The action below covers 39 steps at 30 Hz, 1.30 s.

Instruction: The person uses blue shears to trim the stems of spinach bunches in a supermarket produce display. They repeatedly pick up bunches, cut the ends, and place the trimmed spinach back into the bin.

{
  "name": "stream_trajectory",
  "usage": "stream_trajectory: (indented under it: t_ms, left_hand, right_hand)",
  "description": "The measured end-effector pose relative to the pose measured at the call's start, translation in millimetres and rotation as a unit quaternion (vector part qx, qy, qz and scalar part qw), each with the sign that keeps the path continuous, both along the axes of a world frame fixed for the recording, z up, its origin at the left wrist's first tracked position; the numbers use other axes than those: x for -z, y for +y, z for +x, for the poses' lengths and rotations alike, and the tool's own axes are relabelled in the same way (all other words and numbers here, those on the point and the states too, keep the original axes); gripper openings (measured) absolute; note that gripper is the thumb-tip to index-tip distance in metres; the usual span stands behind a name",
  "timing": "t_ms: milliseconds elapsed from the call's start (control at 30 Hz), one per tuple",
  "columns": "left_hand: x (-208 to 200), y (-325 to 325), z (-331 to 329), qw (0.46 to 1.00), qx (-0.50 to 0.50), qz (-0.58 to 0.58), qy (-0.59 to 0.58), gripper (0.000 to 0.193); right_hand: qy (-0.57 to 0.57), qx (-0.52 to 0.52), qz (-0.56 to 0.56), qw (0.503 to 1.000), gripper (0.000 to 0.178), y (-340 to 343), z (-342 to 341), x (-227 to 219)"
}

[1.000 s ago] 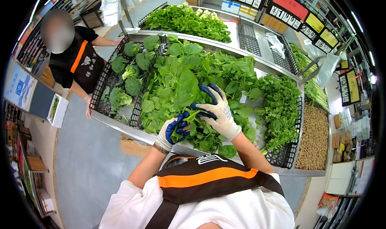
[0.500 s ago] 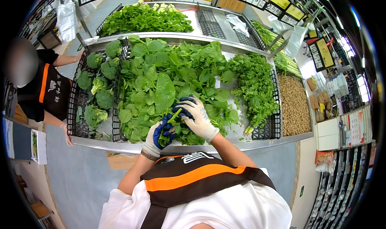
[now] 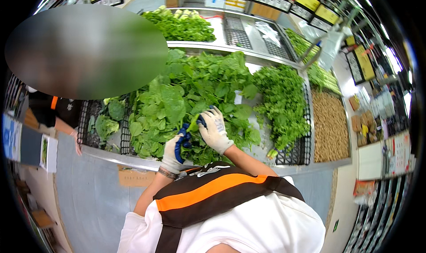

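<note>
Your left hand (image 3: 175, 147), in a white glove with blue palm, is closed around a bunch of leafy greens (image 3: 191, 122) at the front of the green pile (image 3: 177, 97); your right hand (image 3: 215, 131) lies on the same bunch with fingers curled over the stems, so both grip it. Compared with a second ago, your right hand has come down from the spread position and now meets the left one; I judge the bunch is gathered and ready to be lifted or set in place. The curly herbs (image 3: 284, 97) stay beside it on the display bench (image 3: 248, 164); another person's arm (image 3: 66, 127) rests at the black crates (image 3: 106, 124).
</note>
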<state>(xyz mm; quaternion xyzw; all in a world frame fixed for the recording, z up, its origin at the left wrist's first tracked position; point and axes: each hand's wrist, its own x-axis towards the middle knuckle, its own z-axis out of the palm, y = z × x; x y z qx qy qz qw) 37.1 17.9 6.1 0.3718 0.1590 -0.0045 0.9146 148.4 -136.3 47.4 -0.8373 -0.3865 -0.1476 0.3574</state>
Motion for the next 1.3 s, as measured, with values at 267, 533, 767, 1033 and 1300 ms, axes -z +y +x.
stream_trajectory:
  t_ms: [267,533,767,1033,1300]
  left_hand:
    - [15.7,-19.6,-14.1,0.792,-0.05,0.604,-0.073,0.025]
    - [14.8,-36.7,-12.7,0.985,-0.167,0.035,-0.003,0.02]
    - [55.8,-34.4,-13.9,0.934,-0.071,0.351,-0.016,0.029]
    - [-12.8,-18.5,-47.8,0.924,-0.103,0.367,-0.032,0.023]
    - [-42.5,5.2,-36.1,0.992,-0.086,0.093,-0.017,0.026]
  right_hand:
    - [0.028,-0.022,-0.015,0.999,0.04,-1.1,12.9,35.9]
    - [0.001,-0.038,0.059,0.998,0.03,12.1,1.1,53.9]
    - [0.438,-0.057,0.169,0.881,0.042,5.4,5.9,78.6]
    - [0.188,0.131,-0.01,0.973,0.036,-9.3,57.7,67.7]
    - [0.021,0.061,-0.068,0.996,0.067,-14.4,101.9,-40.5]
